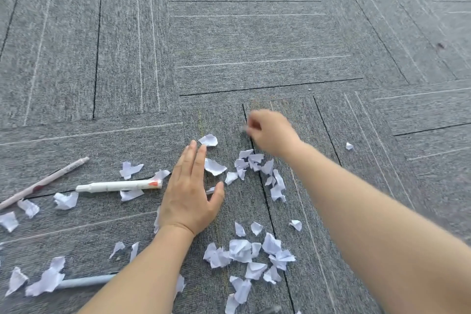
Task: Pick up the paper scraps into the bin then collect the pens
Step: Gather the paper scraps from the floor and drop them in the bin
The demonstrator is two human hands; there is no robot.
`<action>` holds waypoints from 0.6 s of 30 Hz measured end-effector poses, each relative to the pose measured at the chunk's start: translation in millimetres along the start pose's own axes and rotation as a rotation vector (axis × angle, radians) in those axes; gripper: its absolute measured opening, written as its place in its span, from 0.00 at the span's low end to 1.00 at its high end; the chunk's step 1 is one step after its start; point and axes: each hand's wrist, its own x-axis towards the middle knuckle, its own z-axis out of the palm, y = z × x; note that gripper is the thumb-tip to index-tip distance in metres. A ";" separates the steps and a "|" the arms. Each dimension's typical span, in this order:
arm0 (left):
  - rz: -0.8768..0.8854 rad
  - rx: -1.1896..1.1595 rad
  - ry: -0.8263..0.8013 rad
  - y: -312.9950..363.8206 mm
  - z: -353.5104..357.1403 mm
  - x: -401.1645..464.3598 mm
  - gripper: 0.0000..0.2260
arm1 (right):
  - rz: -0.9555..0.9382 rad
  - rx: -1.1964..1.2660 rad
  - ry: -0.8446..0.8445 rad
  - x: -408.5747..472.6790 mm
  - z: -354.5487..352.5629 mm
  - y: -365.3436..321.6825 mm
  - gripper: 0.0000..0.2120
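Several white paper scraps (240, 250) lie scattered over the grey carpet, with a tight cluster (257, 164) between my hands. My left hand (190, 194) rests flat on the carpet, fingers straight and together, thumb out beside a scrap (214, 166). My right hand (270, 132) is blurred, fingers curled and pinched on what looks like a small scrap beyond the cluster. A white marker (118, 185) lies left of my left hand. A thin pale pen (43, 181) lies at the far left. A light blue pen (84, 282) is partly hidden under my left forearm and scraps.
Grey carpet tiles (254, 41) with dark and light lines fill the view. One stray scrap (349, 146) lies to the right of my right hand. No bin is in view.
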 end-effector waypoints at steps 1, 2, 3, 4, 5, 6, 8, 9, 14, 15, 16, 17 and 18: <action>0.002 0.002 0.001 -0.2 0.3 0.2 0.35 | -0.035 0.014 -0.071 -18.2 3.6 -2.3 0.08; 0.005 0.003 0.003 -0.8 0.6 0.6 0.35 | -0.062 0.029 -0.111 -36.0 7.3 -2.0 0.09; 0.007 0.004 0.003 -1.5 1.1 1.0 0.35 | -0.074 0.054 -0.092 -53.4 10.1 -0.3 0.09; 0.010 0.004 0.003 -2.1 1.7 1.1 0.35 | -0.058 0.096 0.003 -67.9 12.8 5.5 0.08; 0.012 0.003 0.004 -2.6 2.1 1.2 0.35 | -0.004 0.139 0.145 -79.5 14.3 14.0 0.07; 0.014 -0.001 0.007 -3.0 2.1 1.3 0.35 | 0.092 0.157 0.283 -87.6 15.9 25.4 0.07; 0.015 -0.010 0.014 -2.8 1.8 1.1 0.36 | 0.326 0.113 0.429 -99.4 16.7 47.7 0.14; 0.015 -0.013 0.017 -2.3 1.2 0.9 0.36 | 0.400 0.066 0.437 -104.0 18.5 58.1 0.17; 0.015 -0.003 0.021 0.3 0.4 1.1 0.36 | 0.367 -0.058 0.490 -120.6 28.7 80.0 0.14; 0.018 0.001 0.022 0.2 0.6 1.0 0.35 | 0.349 -0.060 0.521 -120.7 29.1 80.8 0.11; 0.023 0.005 0.021 0.0 0.9 1.0 0.35 | 0.342 -0.054 0.542 -120.4 28.5 80.5 0.10; 0.027 0.009 0.021 -0.2 1.1 1.1 0.35 | 0.345 -0.037 0.548 -119.6 27.4 79.2 0.09; 0.028 0.010 0.019 -0.4 1.2 1.0 0.34 | 0.354 -0.008 0.535 -118.5 26.8 78.3 0.09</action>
